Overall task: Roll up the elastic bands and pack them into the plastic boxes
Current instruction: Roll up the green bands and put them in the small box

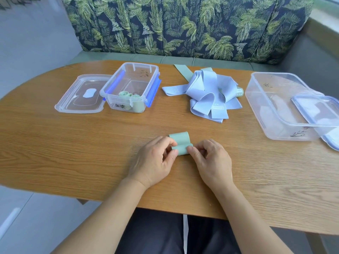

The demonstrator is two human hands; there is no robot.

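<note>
A pale green elastic band (180,143) lies partly rolled on the wooden table (73,143) in front of me. My left hand (156,160) pinches its left end and my right hand (211,158) pinches its right end. A small clear plastic box (130,87) with blue clips stands at the back left, holding two rolled green bands (128,97). A heap of loose light blue bands (207,94) lies at the back middle, with a green band (180,70) poking out behind it. A large clear box (280,107) stands at the right.
The small box's clear lid (80,94) lies flat to its left. A blue-rimmed lid (319,114) leans in the large box. A leaf-patterned bench back (183,24) runs behind the table. The table's near edge is just under my forearms.
</note>
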